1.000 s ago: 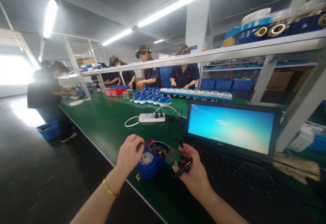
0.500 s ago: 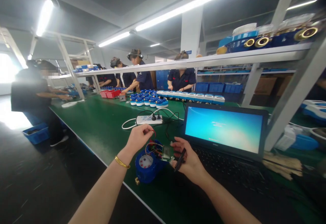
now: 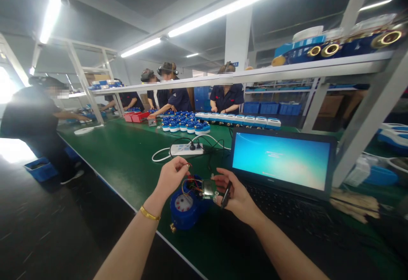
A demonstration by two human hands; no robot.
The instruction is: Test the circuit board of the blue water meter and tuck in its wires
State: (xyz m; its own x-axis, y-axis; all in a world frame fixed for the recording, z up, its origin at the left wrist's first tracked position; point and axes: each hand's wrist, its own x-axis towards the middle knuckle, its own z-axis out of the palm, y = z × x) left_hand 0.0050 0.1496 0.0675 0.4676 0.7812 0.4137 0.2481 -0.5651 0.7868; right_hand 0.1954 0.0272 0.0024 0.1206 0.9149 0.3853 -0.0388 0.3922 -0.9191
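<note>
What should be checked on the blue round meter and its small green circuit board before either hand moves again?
1. Blue round water meter resting on the green table: ok.
2. Left hand pinching the red wire: ok.
3. Right hand holding the small green circuit board: ok.
4. Thin black tool held in right hand: ok.
5. Wires attached to board: cannot tell.
6. Open black laptop apart from meter: ok.

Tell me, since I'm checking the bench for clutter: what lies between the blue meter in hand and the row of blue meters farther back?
In the head view, a white power strip with black plugs and looping cables lies on the green table between them.
</note>
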